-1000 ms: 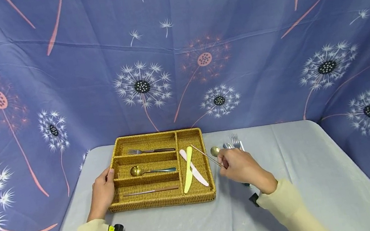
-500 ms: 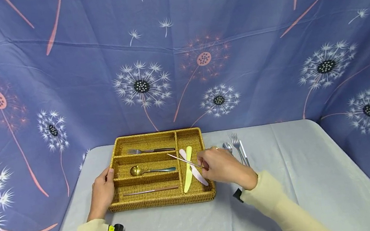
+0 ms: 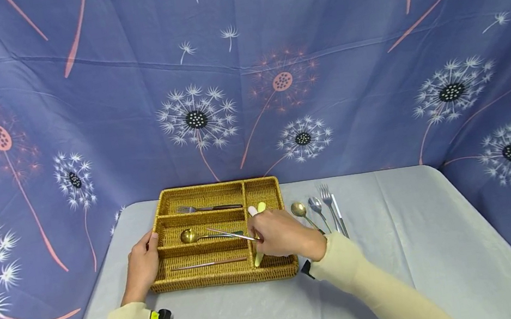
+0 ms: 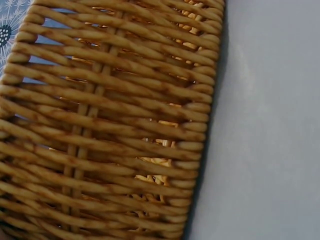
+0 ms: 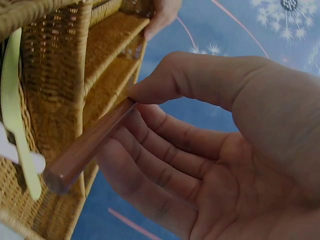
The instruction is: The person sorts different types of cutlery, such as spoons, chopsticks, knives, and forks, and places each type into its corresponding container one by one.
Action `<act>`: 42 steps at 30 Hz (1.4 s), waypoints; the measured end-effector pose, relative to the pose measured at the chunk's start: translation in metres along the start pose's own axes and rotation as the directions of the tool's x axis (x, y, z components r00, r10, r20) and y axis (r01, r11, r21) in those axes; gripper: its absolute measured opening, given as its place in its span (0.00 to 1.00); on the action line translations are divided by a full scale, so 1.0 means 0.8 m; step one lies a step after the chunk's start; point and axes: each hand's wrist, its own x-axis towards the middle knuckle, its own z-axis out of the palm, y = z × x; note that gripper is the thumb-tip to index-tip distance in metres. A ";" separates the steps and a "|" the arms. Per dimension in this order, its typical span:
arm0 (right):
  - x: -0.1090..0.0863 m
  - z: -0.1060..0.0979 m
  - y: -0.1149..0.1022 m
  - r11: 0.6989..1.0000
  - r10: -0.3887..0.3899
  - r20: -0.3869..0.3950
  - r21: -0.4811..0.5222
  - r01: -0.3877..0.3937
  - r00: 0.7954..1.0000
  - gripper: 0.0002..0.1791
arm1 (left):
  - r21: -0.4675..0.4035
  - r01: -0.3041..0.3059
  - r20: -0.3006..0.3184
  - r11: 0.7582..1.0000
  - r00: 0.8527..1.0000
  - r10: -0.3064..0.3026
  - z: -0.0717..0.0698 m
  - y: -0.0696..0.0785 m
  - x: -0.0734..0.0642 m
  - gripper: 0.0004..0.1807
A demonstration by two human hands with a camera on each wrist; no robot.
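My right hand (image 3: 278, 231) pinches a chopstick (image 3: 220, 231) between thumb and fingers above the wicker cutlery tray (image 3: 204, 283). In the right wrist view its brown handle end (image 5: 92, 147) points toward the camera. The silver end slants left over the middle compartment, above a gold spoon (image 3: 189, 236). A similar chopstick (image 3: 209, 264) lies in the front compartment. At the tray's left side, my left hand (image 3: 141, 265) holds the rim. The left wrist view shows mostly the woven wall (image 4: 110, 125).
A fork (image 3: 208, 208) lies in the back compartment. Yellow (image 5: 12, 100) and pale pink (image 5: 15, 152) knives cross in the right one. On the table's right are a gold spoon (image 3: 299, 209), a silver spoon (image 3: 315, 205), a fork (image 3: 326, 196) and a white-and-dark utensil (image 3: 336, 208).
My right hand has moved left with the chopstick, from beside the tray to over its right compartment. The cutlery on the right is now uncovered. My left hand stays on the rim.
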 end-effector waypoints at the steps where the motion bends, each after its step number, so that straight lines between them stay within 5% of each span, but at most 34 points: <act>1: 0.003 0.002 -0.003 1.000 -0.008 0.012 -0.002 0.008 1.000 0.11 | -0.001 0.000 -0.002 1.000 1.000 0.000 0.000 0.000 0.000 0.37; 14: 0.052 0.032 -0.044 0.984 -0.113 0.154 -0.116 0.132 0.982 0.29 | 0.001 0.011 0.004 1.000 1.000 -0.011 0.000 0.000 -0.001 0.36; 27: 0.080 0.053 -0.070 0.981 -0.079 0.241 -0.152 0.118 0.967 0.29 | 0.003 0.012 0.005 1.000 1.000 -0.012 -0.001 0.001 -0.002 0.36; 42: 0.096 0.065 -0.077 0.982 -0.083 0.248 -0.144 0.121 0.965 0.29 | 0.001 0.022 0.003 1.000 1.000 -0.022 0.000 0.003 -0.001 0.35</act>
